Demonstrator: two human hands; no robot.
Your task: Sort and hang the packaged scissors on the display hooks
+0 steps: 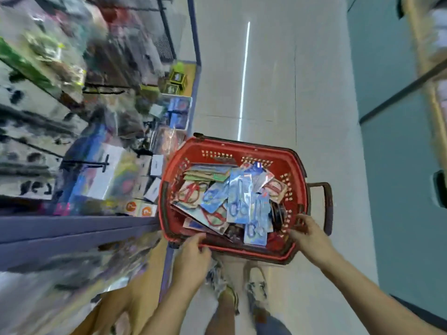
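1. Your left hand [193, 255] grips the near rim of the red basket [242, 147]. Its fingers [205, 250] are curled round the rim's left portion.
2. Your right hand [308, 234] grips the same basket at its near right corner. Its fingers [302, 218] are clamped on the rim there.
3. The packaged scissors [242, 201] lie inside the basket in a loose, overlapping pile. Blue-backed packs sit in the middle and towards the right.
4. A pack with red-handled scissors [191, 192] lies at the left side of the pile.
5. A dark carry handle [326, 206] hangs outside the basket's right side.
6. The display shelving [72, 141] stands to the left of the basket. It is heavily blurred. One black display hook [84, 163] projects from it.
7. The basket is above the pale floor [278, 81]. Your shoes [256, 286] show below its near rim.
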